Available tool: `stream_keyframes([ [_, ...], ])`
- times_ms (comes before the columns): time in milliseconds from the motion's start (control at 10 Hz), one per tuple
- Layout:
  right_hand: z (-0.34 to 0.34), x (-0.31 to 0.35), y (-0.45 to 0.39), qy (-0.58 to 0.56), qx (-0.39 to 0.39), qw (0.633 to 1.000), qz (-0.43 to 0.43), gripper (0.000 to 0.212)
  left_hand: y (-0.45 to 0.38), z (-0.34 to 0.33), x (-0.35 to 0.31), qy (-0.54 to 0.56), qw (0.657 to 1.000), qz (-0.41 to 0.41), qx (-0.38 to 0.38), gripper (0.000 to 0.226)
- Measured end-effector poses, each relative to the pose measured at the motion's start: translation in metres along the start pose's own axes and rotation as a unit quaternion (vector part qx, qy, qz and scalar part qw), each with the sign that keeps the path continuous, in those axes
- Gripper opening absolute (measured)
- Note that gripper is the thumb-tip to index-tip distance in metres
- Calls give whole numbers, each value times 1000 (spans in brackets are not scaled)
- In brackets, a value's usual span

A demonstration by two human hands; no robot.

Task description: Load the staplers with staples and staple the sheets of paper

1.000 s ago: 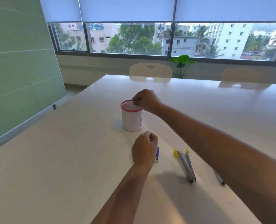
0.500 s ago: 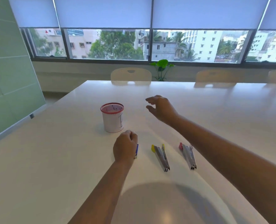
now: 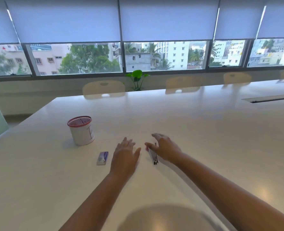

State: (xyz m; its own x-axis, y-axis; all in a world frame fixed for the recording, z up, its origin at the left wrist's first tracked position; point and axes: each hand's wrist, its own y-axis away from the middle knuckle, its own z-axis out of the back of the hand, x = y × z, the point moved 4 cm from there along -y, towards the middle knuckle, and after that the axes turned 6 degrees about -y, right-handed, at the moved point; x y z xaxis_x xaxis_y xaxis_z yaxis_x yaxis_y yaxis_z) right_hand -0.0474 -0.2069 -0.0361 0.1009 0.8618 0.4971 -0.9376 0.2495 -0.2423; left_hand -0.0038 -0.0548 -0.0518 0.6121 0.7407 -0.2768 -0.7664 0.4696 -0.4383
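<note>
Left hand [image 3: 125, 155] lies flat, fingers straight, grasping nothing; a second ago it was clenched. Right hand [image 3: 164, 148], fingers spread, released, covers the red stapler [image 3: 153, 155]. Staple box [image 3: 102, 158] sits at 9 o'clock on the white table [image 3: 204, 130]; windows [image 3: 91, 59] at 12.

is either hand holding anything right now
No. The left hand lies flat and open; the right hand is spread over the red stapler, fingers uncurled.

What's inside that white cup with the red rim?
The white cup has a red mesh top across its mouth, with a small dark mark showing on it. The mesh and the solid wall hide whatever lies below, so the contents cannot be told.
</note>
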Motion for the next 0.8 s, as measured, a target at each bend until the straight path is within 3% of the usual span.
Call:
stream_keyframes([
  [400,-30,3,33,-10,39,999,-2,71,9,-13,-21,-76,991,-5,113,53],
  [500,-24,5,32,18,9,1000,24,75,9,-11,-22,-72,995,-16,71,58],
  [600,-10,12,26,87,-56,992,77,92,0,2,-18,-119,990,-46,-56,64],
  [800,33,29,-11,193,-200,957,88,79,-41,52,-13,-195,953,-107,-208,66],
])
